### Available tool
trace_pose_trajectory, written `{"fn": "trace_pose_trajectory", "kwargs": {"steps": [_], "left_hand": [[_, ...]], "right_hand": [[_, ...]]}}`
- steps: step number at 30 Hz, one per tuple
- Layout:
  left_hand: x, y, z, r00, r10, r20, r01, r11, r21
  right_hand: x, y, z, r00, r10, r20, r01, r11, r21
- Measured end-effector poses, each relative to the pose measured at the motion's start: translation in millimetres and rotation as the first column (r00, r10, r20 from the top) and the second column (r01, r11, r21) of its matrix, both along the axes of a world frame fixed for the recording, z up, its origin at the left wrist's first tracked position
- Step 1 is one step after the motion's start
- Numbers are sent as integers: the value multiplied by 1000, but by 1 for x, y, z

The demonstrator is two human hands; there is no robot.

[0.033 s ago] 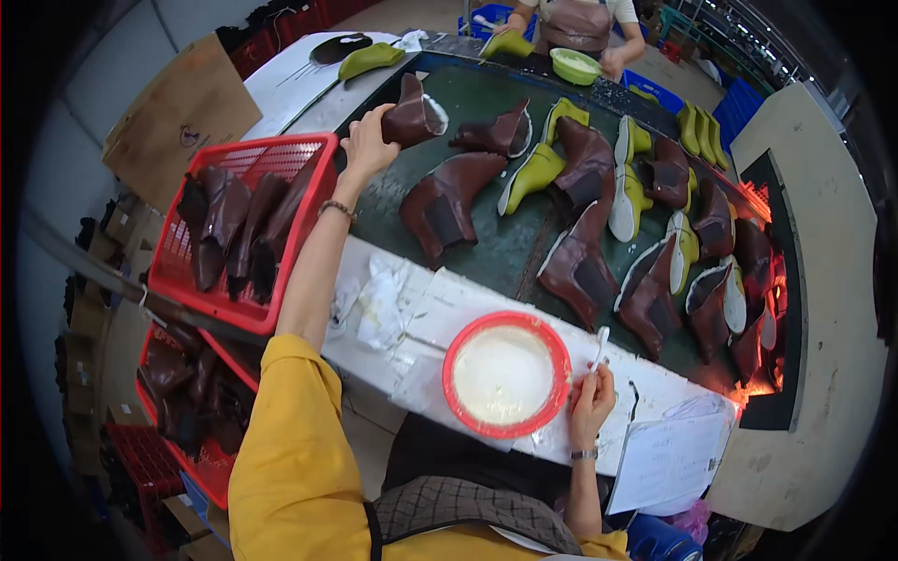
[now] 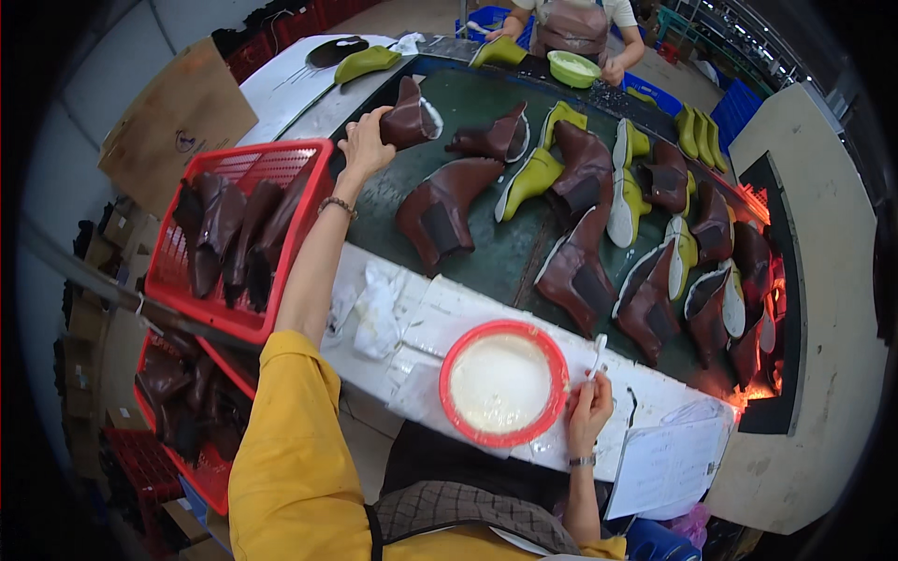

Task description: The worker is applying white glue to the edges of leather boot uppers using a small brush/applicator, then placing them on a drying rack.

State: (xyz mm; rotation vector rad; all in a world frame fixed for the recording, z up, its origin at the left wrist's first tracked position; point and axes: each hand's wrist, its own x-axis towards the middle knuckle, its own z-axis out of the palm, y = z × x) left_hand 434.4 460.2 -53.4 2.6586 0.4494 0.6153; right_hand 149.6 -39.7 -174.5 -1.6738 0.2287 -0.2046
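Observation:
My left hand [image 2: 366, 143] reaches out to the far left of the dark green belt. Its fingers are closed on a brown leather boot upper [image 2: 410, 114] with a white-coated rim. In my right hand [image 2: 588, 409], by the near edge, is a white toothbrush-like brush [image 2: 599, 355], held upright between the fingers. Just left of that hand stands a red-rimmed bowl [image 2: 453, 411] of creamy white liquid. Another brown boot upper [image 2: 440, 215] and a smaller one [image 2: 496, 136] lie on the belt close to my left hand.
More brown uppers and lime-green boots [image 2: 533, 178] cover the belt toward a glowing oven opening [image 2: 772, 309] on the right. Red crates [image 2: 281, 299] of uppers stand left. Across the belt, a person holds a green boot [image 2: 499, 52] beside a green bowl [image 2: 572, 79]. Papers [image 2: 666, 467] lie near right.
The whole view has shifted slightly. The co-worker's green boot has moved a little to the left. Both my hands keep their grips.

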Motion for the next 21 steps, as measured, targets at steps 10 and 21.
{"fn": "trace_pose_trajectory", "kwargs": {"steps": [10, 21], "left_hand": [[114, 56, -104, 1000, 23, 13, -23, 999, 30], [80, 23, 11, 891, -103, -442, 220, 950, 222]], "right_hand": [[1, 1, 5, 996, -1, -88, -2, 999, -33], [2, 3, 2, 998, -10, -58, 5, 997, -79]]}}
